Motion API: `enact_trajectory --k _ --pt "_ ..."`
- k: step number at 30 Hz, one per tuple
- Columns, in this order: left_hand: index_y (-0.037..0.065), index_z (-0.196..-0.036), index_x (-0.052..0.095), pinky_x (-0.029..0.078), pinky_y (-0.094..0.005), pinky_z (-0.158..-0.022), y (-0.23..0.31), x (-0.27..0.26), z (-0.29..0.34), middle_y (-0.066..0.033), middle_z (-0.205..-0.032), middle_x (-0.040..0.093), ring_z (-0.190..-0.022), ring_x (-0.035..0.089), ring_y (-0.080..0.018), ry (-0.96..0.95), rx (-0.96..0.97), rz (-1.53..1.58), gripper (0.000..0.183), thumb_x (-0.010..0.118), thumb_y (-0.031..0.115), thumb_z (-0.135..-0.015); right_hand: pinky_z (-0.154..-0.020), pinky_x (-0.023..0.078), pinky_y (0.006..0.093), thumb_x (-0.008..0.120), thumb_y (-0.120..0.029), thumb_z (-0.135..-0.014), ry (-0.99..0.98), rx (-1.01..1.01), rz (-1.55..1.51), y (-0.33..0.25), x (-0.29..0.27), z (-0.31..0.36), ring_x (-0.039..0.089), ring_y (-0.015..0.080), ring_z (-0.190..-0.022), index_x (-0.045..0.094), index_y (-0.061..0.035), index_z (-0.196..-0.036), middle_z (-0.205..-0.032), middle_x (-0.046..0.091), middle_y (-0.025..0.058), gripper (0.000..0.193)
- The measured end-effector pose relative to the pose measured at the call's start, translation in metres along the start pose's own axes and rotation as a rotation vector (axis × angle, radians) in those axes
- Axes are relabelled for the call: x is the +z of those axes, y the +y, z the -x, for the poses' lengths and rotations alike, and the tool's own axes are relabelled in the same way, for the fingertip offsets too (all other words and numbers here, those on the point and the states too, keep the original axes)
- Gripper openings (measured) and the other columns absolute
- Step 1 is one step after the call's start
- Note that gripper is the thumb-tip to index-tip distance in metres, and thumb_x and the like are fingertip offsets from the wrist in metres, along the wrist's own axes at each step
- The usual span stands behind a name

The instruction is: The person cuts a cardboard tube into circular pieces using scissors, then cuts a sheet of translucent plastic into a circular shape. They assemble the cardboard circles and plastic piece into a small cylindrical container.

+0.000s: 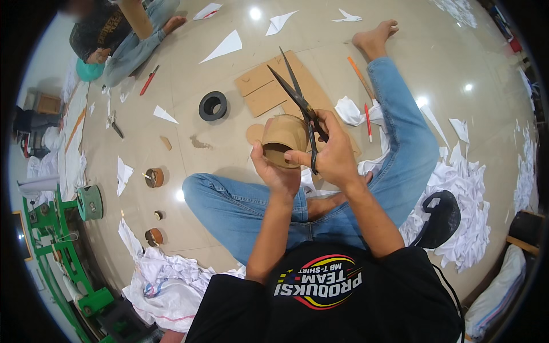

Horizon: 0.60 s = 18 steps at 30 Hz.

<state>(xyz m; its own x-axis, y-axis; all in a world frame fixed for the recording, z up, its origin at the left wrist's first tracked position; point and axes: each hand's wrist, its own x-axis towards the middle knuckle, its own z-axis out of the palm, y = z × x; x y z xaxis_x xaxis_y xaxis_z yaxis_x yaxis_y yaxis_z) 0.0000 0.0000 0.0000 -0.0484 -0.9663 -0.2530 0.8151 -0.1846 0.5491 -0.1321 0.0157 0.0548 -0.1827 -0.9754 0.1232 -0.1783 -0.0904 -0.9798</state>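
A short brown cardboard tube (286, 132) is held over my lap, its open end tipped toward me. My left hand (273, 172) is closed around its left and lower side. In my right hand (336, 154) is a pair of black scissors (298, 98), blades parted and pointing up and away to the left. The right thumb also presses on the near rim of the tube. Beyond the tube lie flat cardboard pieces (263, 84) and a small cardboard disc (255, 134). A black tape-like ring (213, 106) sits on the floor to their left.
An orange stick (360, 77) and a red pen (368, 123) lie near my right leg. White scraps (463, 200) are heaped at right, beside a black bag (439, 220). Round tins (154, 177) and a green machine (63, 246) stand at left. Another person (108, 40) sits at far left.
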Motion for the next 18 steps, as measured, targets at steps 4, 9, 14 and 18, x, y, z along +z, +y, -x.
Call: enact_trajectory --k 4,9,14,18 --pt "-0.005 -0.155 0.048 0.047 -0.0444 -0.115 0.016 -0.009 -0.011 -0.0208 -0.145 0.06 -0.134 0.059 -0.0313 -0.111 0.054 -0.228 0.075 0.046 0.052 -0.106 -0.098 0.054 0.0351 0.105 -0.03 -0.065 -0.029 0.063 0.059 -0.007 -0.008 -0.002 0.067 0.0231 -0.112 0.059 0.0035 -0.136 -0.118 0.07 0.0135 0.09" --pt "-0.01 -0.139 0.063 0.049 -0.0395 -0.109 0.035 -0.002 -0.025 -0.0192 -0.129 0.069 -0.121 0.065 -0.0283 -0.122 0.129 -0.648 0.072 0.044 0.052 -0.109 -0.097 0.054 0.0339 0.106 -0.03 -0.063 -0.067 0.081 0.113 -0.01 -0.013 -0.003 0.068 0.0203 -0.109 0.059 0.0035 -0.135 -0.115 0.07 0.0114 0.092" --pt "-0.011 -0.13 0.069 0.052 -0.0371 -0.102 0.035 0.0 -0.028 -0.0177 -0.121 0.072 -0.112 0.068 -0.0262 -0.073 0.12 -0.769 0.067 0.049 0.051 -0.111 -0.097 0.056 0.0353 0.106 -0.033 -0.062 -0.072 0.068 0.193 -0.018 -0.014 -0.004 0.072 0.0244 -0.105 0.06 0.0033 -0.134 -0.111 0.073 0.014 0.092" --pt "-0.009 -0.128 0.067 0.055 -0.0358 -0.097 0.027 0.001 -0.027 -0.0174 -0.118 0.072 -0.107 0.07 -0.0243 -0.114 0.09 -0.638 0.062 0.053 0.049 -0.11 -0.092 0.057 0.0383 0.105 -0.037 -0.061 -0.076 0.003 0.247 -0.018 -0.018 -0.004 0.074 0.0301 -0.102 0.061 0.003 -0.131 -0.109 0.074 0.0178 0.091"
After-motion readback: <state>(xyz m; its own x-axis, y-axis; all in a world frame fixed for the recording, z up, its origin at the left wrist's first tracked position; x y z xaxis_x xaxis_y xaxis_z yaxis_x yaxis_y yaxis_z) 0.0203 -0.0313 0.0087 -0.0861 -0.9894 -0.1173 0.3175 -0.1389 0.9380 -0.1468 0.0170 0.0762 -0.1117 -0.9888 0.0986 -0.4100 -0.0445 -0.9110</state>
